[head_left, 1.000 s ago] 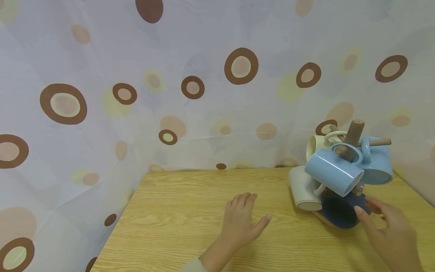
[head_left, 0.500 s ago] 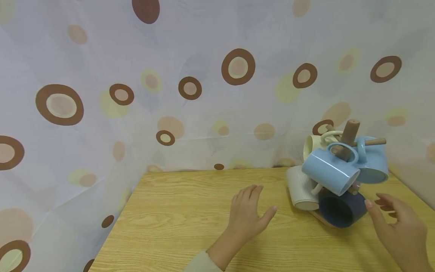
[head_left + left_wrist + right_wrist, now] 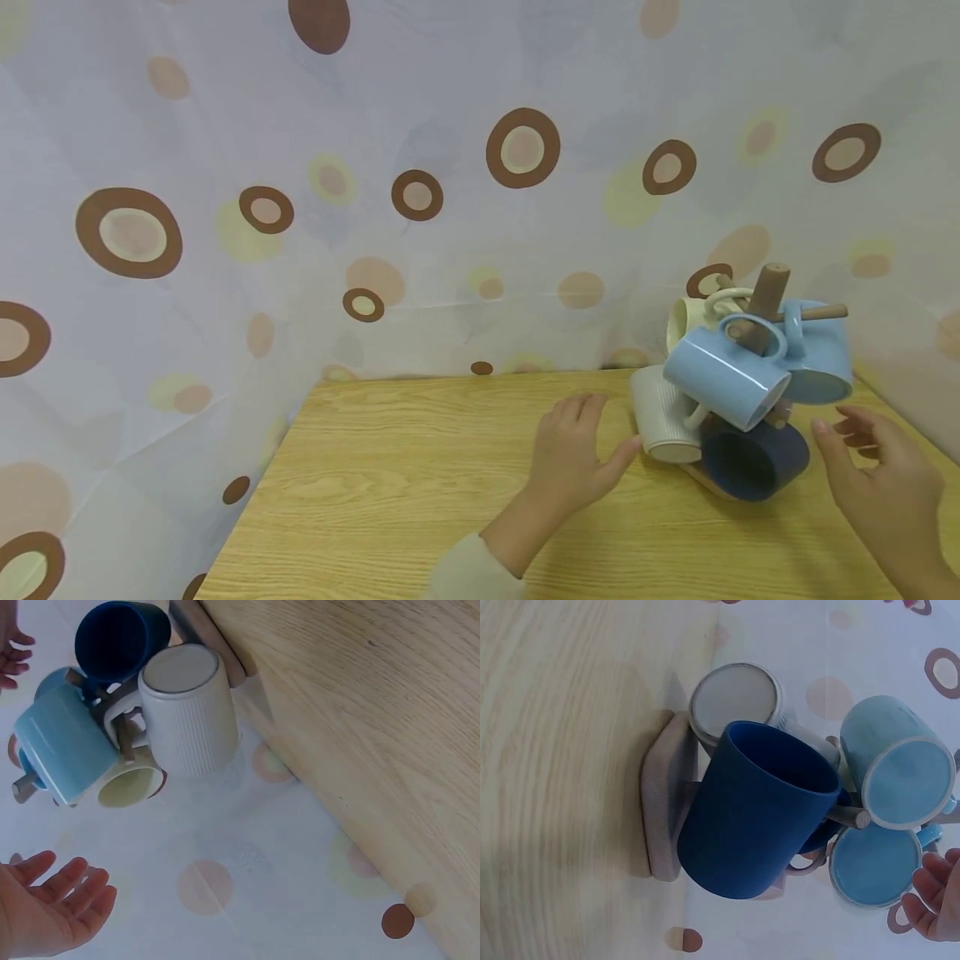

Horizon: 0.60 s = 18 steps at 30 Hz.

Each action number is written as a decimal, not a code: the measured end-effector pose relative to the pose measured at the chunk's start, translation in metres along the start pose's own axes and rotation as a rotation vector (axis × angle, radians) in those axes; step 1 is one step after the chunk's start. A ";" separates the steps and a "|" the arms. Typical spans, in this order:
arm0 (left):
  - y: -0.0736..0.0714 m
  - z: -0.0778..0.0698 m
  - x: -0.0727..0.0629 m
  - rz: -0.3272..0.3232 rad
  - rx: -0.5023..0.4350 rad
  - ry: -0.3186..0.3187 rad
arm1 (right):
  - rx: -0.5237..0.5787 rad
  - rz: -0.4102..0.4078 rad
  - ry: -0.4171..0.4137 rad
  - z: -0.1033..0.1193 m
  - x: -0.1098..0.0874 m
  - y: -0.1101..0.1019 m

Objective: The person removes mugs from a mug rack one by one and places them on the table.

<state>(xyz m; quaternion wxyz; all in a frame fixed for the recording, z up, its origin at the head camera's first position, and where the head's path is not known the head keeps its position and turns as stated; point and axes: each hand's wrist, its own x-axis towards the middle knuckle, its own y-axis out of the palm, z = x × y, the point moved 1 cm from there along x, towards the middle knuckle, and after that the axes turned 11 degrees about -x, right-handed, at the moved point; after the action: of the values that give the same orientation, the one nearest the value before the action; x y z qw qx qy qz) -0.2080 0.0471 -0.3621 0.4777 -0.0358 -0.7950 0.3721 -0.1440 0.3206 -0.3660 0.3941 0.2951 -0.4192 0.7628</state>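
Note:
A wooden mug tree (image 3: pixel 769 292) at the table's right side bears several mugs hung by their handles. Lowest at the front is a navy mug (image 3: pixel 753 460), its mouth toward the head camera; beside it hangs a white ribbed mug (image 3: pixel 663 417). Above are a light blue mug (image 3: pixel 726 375), a second light blue mug (image 3: pixel 825 354) and a cream mug (image 3: pixel 686 321). My left hand (image 3: pixel 573 458) is held with fingers loosely extended, thumb tip close to the ribbed mug. Just right of the navy mug, my right hand (image 3: pixel 885 487) has relaxed, slightly bent fingers around nothing.
The wood-grain table (image 3: pixel 420 475) extends left of the tree. A dotted cloth (image 3: pixel 450 250) hangs behind and along both sides. In the right wrist view the tree's wooden base (image 3: pixel 664 802) sits on the tabletop, and a pink mug (image 3: pixel 772 889) shows partly behind the navy one.
My right hand has come off the navy mug and drawn back to the right. My left hand has moved right and farther forward, toward the ribbed mug.

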 end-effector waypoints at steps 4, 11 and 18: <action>0.002 -0.006 0.009 -0.011 0.021 0.010 | 0.027 -0.013 0.009 -0.002 0.007 -0.001; 0.007 -0.014 0.023 -0.029 0.031 0.030 | 0.027 -0.041 0.027 -0.003 0.023 -0.003; 0.011 -0.021 0.036 -0.027 0.065 0.045 | -0.035 -0.010 0.037 -0.004 0.041 0.000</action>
<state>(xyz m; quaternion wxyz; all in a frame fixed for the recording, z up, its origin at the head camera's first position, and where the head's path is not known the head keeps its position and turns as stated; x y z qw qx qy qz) -0.2142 0.0821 -0.3370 0.5012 -0.0181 -0.7721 0.3903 -0.1652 0.3383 -0.3359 0.4106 0.2762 -0.4236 0.7587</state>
